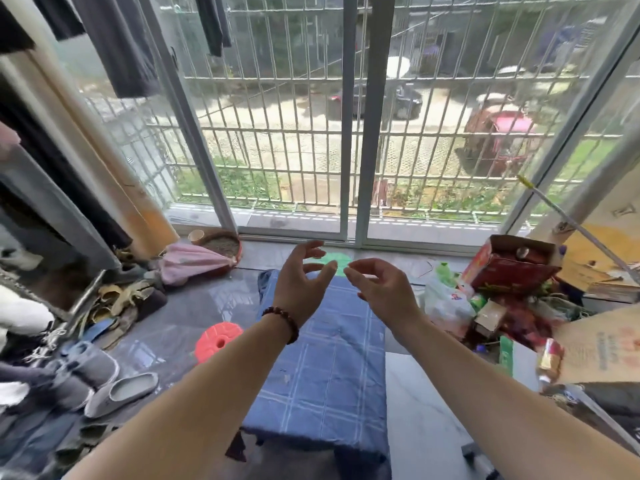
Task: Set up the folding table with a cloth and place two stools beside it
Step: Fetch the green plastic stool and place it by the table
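One red stool [215, 341], green stool [329, 258], grit-filled tray [239, 251]

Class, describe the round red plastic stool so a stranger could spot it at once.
Below the barred sliding window stands a table under a blue checked cloth. On the floor left of it sits the round red plastic stool. Its red colour and centre hole separate it from the green round stool at the table's far end.
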